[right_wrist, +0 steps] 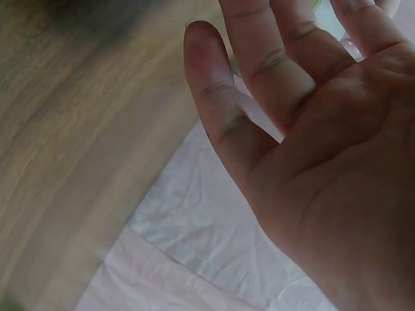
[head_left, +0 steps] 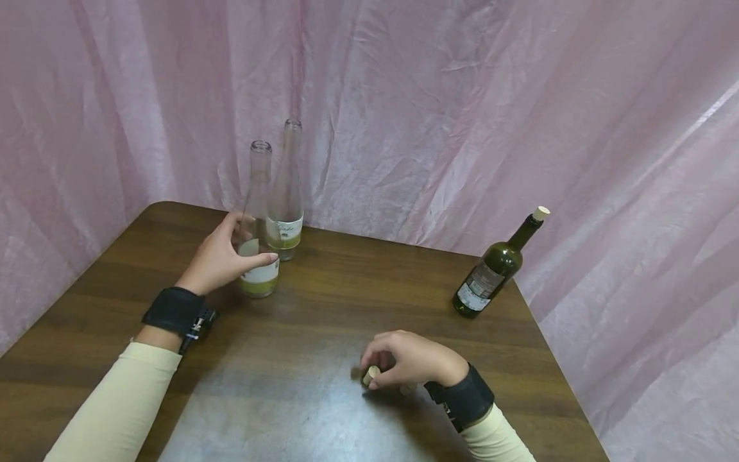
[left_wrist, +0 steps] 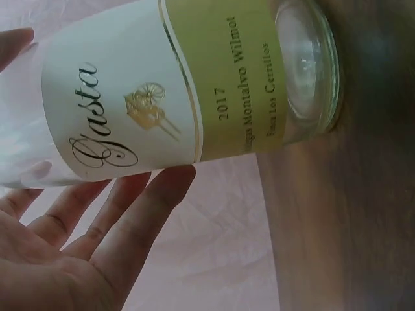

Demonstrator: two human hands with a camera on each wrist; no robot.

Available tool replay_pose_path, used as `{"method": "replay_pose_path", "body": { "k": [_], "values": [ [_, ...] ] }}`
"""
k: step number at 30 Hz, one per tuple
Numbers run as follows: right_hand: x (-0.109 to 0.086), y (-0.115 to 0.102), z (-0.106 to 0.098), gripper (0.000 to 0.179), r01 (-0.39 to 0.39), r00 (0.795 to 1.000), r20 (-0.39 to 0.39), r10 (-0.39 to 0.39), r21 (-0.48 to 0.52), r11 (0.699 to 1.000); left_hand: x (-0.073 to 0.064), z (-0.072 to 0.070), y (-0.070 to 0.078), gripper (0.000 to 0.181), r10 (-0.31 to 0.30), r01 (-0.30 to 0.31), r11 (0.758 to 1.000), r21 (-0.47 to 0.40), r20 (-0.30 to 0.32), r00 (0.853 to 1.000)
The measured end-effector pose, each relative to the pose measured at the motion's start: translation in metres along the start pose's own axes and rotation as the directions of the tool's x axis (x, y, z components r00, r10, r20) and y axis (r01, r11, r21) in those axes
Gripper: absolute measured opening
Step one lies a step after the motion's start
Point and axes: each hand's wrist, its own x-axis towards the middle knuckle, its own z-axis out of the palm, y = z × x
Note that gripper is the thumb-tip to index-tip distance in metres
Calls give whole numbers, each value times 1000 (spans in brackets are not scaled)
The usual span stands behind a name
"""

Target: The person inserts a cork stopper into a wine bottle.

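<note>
My left hand (head_left: 222, 253) grips a clear glass bottle (head_left: 261, 186) that stands uncorked on the table, thumb in front and fingers behind. In the left wrist view, the bottle's white and green label (left_wrist: 130, 97) reads "Gasta" and "2017", with the fingers (left_wrist: 133, 220) along its side. Over on the right, my right hand (head_left: 416, 356) is low over the table, with thumb and forefinger pinching a small cork (head_left: 371, 375). A second cork (head_left: 407, 388) lies partly hidden under that hand. The right wrist view shows the palm (right_wrist: 343, 175) but not the cork.
Another clear bottle (head_left: 293, 173) stands uncorked close behind the gripped one. A dark green wine bottle (head_left: 487, 276) with a cork (head_left: 541, 213) in its neck stands near the right edge of the wooden table (head_left: 346, 295). A pink curtain (head_left: 392, 115) hangs behind the table.
</note>
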Motion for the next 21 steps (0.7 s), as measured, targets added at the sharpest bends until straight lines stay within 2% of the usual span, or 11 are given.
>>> {"method": "replay_pose_path", "body": {
  "k": [11,15,21],
  "values": [
    [0,0,1,17,-2,999,-35,2,-20,1000,-4,15,8,87,56,-56,998,9,42,998],
    [-2,-2,-3,15,5,997,-77,-5,0,1000,-6,20,12,89,56,-58,998,19,65,996],
    [-3,-7,-12,17,61,984,-169,-60,0,998,-8,30,19,94,60,-63,998,28,97,993]
  ]
}}
